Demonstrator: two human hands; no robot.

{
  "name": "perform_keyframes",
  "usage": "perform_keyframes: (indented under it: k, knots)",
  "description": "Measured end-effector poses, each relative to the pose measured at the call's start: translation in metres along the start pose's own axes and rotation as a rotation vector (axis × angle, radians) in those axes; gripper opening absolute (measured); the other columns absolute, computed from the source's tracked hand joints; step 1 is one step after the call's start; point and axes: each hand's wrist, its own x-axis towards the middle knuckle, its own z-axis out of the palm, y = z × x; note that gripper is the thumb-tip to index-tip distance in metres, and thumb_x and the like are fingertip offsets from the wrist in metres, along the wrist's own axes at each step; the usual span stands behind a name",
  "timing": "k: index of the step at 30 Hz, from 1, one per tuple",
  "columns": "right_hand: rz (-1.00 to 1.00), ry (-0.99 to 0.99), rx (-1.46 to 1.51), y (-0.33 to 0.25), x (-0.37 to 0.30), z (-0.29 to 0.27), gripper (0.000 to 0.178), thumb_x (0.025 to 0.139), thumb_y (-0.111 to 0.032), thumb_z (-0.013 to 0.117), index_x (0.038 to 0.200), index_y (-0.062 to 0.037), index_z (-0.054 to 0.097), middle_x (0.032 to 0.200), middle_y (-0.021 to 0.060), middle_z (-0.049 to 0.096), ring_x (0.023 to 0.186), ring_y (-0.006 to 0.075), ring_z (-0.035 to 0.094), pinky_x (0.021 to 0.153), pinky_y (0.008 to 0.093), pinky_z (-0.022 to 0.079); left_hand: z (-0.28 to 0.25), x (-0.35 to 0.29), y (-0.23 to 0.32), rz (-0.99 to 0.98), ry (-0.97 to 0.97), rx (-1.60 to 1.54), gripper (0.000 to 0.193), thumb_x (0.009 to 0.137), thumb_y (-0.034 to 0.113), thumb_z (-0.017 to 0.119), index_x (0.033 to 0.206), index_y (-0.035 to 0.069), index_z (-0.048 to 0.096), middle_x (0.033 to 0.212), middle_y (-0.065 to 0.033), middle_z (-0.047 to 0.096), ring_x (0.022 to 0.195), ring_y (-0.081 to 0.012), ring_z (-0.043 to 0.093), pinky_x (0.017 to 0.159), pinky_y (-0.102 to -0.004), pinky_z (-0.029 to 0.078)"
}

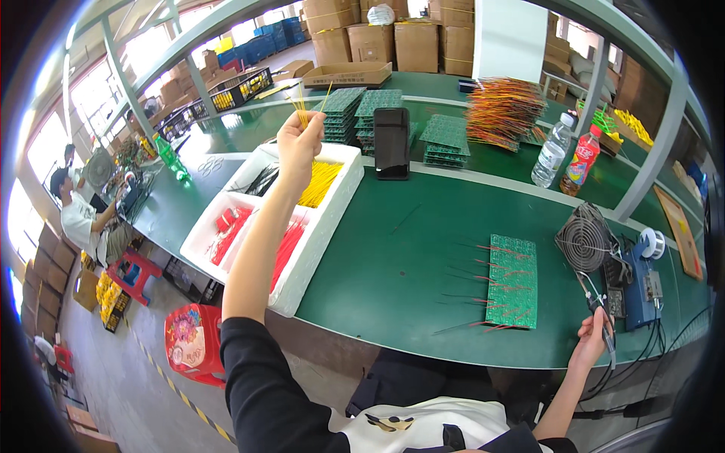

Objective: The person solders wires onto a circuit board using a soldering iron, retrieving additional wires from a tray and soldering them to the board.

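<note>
My left hand [300, 143] is raised above a white foam box [326, 223], its fingers pinched around a few thin yellow wires [303, 115] that point upward. The box's compartments hold yellow wires [320, 183], black wires [262, 181] and red wires [231, 232]. At the right, my right hand [592, 340] grips a soldering iron [610, 326] near the table's front edge, its tip end toward a small round fan [584, 238]. Between my hands lies a green circuit board panel [515, 283], with red and black wires sticking out of its left side.
Behind the panel stand a dark phone [392, 143], stacked green boards [445, 140] and a heap of orange-red wires [502, 113]. A clear bottle [552, 151] and a red-capped bottle [580, 161] stand at back right. A blue soldering station [642, 283] with cables sits far right, beside a solder spool [652, 243].
</note>
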Motion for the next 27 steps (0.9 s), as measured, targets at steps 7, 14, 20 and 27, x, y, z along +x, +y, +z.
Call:
perform_keyframes:
  k: [7,14,20,27]
  knots:
    - [0.018,0.007,0.019,-0.004,-0.001,0.001,0.012,0.085,-0.016,0.058,0.084,-0.0062,0.052,0.058,0.0012,0.049,0.043,0.0049,0.041,0.042,0.0165,0.032,0.072,-0.075,0.039,-0.130,-0.203,-0.143,0.007,0.082,0.010,0.059,0.082,0.005,0.054,0.059,0.0033,0.046,0.043,-0.0013,0.032,0.039,-0.0172,0.021]
    - [-0.014,-0.053,-0.033,-0.017,-0.006,0.006,0.015,0.085,-0.018,0.059,0.083,-0.0046,0.051,0.058,0.0031,0.052,0.043,0.0061,0.044,0.042,0.0177,0.035,0.127,-0.120,-0.016,-0.387,-0.342,0.022,0.007,0.082,0.012,0.061,0.081,0.006,0.057,0.059,0.0039,0.047,0.044,-0.0002,0.031,0.040,-0.0170,0.020]
    - [-0.102,-0.139,-0.087,-0.025,0.019,0.016,0.016,0.084,-0.015,0.060,0.085,-0.0025,0.050,0.060,0.0060,0.056,0.044,0.0084,0.049,0.042,0.0190,0.039,0.160,-0.112,-0.104,-0.221,-0.470,0.281,0.014,0.081,0.018,0.061,0.082,0.004,0.061,0.067,0.0020,0.054,0.059,-0.0042,0.045,0.053,-0.0203,0.034]
    - [-0.103,-0.184,-0.127,-0.016,0.029,0.019,0.016,0.083,-0.012,0.061,0.082,-0.0032,0.047,0.058,0.0067,0.056,0.043,0.0088,0.050,0.040,0.0191,0.039,0.204,-0.122,-0.124,-0.251,-0.664,0.632,0.015,0.078,0.017,0.063,0.081,0.002,0.063,0.064,-0.0014,0.055,0.062,-0.0079,0.046,0.060,-0.0247,0.038]
